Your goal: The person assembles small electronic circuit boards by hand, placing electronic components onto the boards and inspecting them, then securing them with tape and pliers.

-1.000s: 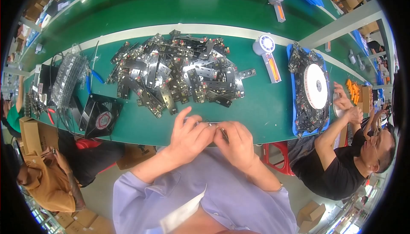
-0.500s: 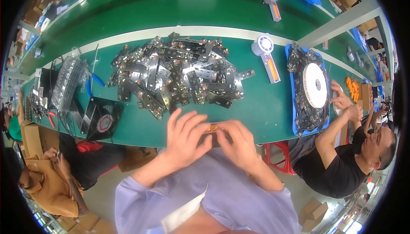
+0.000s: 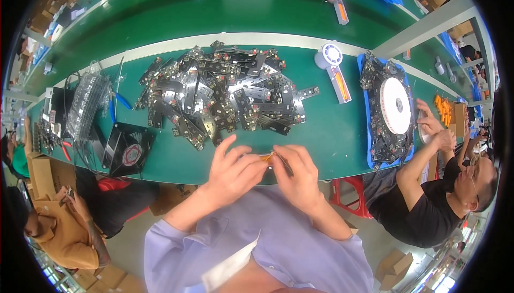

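My left hand (image 3: 234, 165) and my right hand (image 3: 295, 174) meet at the table's near edge, fingertips almost touching. Between them they pinch a small thin part with an orange patch (image 3: 267, 157); fingers cover most of it, so its kind cannot be told. Just beyond my hands lies a big heap of black, strip-shaped circuit boards (image 3: 214, 92) with small metal and red components. To the right of that heap, a white handheld fan (image 3: 333, 68) lies with its handle open, showing orange inside.
At right a blue tray (image 3: 369, 148) holds more boards and a white reel (image 3: 395, 105). A black square fan (image 3: 128, 148), blue-handled pliers (image 3: 122, 100) and clear-wrapped parts (image 3: 85, 103) lie left. A person (image 3: 423, 196) sits at right, another (image 3: 64, 229) at left.
My fingers have shifted slightly around the small part, the right fingertips moving a little farther from me. More of its orange patch shows. The heap and fans stay put.
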Action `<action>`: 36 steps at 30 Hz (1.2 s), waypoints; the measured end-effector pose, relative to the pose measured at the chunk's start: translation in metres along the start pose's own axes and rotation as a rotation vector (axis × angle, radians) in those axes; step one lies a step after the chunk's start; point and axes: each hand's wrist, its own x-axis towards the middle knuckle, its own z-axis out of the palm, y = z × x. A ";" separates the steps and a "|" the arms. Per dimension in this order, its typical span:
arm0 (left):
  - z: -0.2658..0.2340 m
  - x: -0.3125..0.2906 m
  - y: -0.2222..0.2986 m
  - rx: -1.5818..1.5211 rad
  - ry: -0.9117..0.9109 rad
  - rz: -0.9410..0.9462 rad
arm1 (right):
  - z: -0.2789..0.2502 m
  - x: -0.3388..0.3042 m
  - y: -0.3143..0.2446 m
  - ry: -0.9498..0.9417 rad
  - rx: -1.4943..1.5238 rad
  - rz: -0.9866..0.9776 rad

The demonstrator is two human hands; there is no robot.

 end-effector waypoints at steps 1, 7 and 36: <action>0.003 -0.002 0.001 0.009 0.016 -0.030 | -0.001 0.001 0.000 0.005 -0.011 -0.023; 0.002 0.003 0.009 -0.025 0.011 -0.151 | -0.002 -0.008 -0.009 0.010 0.058 0.023; 0.003 0.004 0.013 -0.002 0.044 -0.139 | 0.000 -0.001 -0.012 0.027 -0.065 -0.117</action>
